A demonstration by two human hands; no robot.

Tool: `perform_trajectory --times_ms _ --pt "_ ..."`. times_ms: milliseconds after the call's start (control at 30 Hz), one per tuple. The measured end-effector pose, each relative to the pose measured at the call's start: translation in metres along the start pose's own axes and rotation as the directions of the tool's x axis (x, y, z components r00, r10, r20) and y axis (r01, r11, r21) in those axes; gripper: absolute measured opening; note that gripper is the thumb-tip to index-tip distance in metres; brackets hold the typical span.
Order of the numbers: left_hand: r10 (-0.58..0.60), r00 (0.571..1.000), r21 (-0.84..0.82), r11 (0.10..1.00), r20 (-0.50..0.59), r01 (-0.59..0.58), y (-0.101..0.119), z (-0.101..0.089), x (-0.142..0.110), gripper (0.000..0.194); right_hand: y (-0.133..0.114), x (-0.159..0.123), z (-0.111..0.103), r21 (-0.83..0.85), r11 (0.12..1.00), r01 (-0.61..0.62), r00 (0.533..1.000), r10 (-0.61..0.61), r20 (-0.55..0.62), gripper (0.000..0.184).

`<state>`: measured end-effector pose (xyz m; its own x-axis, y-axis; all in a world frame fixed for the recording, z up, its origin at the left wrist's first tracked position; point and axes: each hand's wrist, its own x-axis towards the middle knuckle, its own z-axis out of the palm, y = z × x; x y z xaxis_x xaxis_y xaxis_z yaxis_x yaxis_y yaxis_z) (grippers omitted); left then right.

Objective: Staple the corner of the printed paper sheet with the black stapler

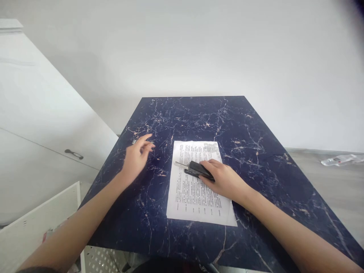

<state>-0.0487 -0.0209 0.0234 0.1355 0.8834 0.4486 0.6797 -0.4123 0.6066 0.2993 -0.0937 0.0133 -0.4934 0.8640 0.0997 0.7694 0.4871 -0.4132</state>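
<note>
A black stapler (201, 170) is gripped in my right hand (223, 178), above or resting on a sheet of printed paper (196, 212). The stapler points left, and a thin light-coloured metal or clear part (181, 165) sticks out of its front end. My left hand (135, 157) is over the table to the left of the paper, fingers partly bent and apart, with nothing visible in them. Just beyond it lies a small pale item (134, 141), partly hidden by the hand and too small to name.
The dark blue marble-patterned table (193, 117) stands before a white wall (182, 45). At the left is a white cabinet (36, 98) with a dark handle (74, 154). A white perforated rack (99, 259) sits low at the left. Clear plastic packaging (341, 160) lies on the floor at right.
</note>
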Motion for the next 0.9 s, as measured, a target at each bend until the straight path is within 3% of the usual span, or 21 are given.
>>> perform_trajectory --times_ms 33,133,233,433,600,700,767,900 --pt "0.022 0.996 -0.129 0.992 0.082 -0.011 0.015 0.009 -0.002 0.036 0.000 0.000 0.000 0.004 1.000 -0.004 1.000 0.004 0.004 0.023" --pt "0.029 0.984 -0.386 0.922 0.175 0.041 0.048 0.035 -0.003 0.029 0.000 0.001 0.000 -0.005 1.000 -0.001 1.000 0.001 -0.002 0.024" --pt "-0.018 0.978 -0.493 0.862 0.207 0.120 0.055 0.051 0.000 0.023 -0.001 0.001 0.000 -0.011 1.000 0.000 1.000 0.000 -0.014 0.024" --pt "0.051 0.972 -0.348 0.937 0.230 0.033 0.040 0.053 -0.015 0.026 -0.002 0.001 -0.002 -0.011 1.000 -0.006 1.000 0.006 0.007 0.022" --pt "0.221 0.948 -0.177 0.967 0.230 -0.182 0.039 0.055 -0.025 0.017 -0.002 0.002 -0.003 0.021 1.000 -0.002 1.000 0.001 0.010 0.023" --pt "0.333 0.909 -0.192 0.938 0.252 -0.290 0.041 0.060 -0.023 0.011 -0.002 0.002 -0.002 0.026 1.000 -0.001 1.000 0.000 0.011 0.023" --pt "0.343 0.900 -0.229 0.930 0.268 -0.287 0.040 0.064 -0.021 0.009 -0.002 0.001 -0.001 0.024 1.000 0.000 1.000 0.000 0.012 0.023" --pt "0.232 0.913 -0.255 0.955 0.335 -0.150 0.039 0.069 -0.017 0.011 -0.001 0.001 -0.001 0.030 0.999 0.013 1.000 -0.013 0.006 0.024"
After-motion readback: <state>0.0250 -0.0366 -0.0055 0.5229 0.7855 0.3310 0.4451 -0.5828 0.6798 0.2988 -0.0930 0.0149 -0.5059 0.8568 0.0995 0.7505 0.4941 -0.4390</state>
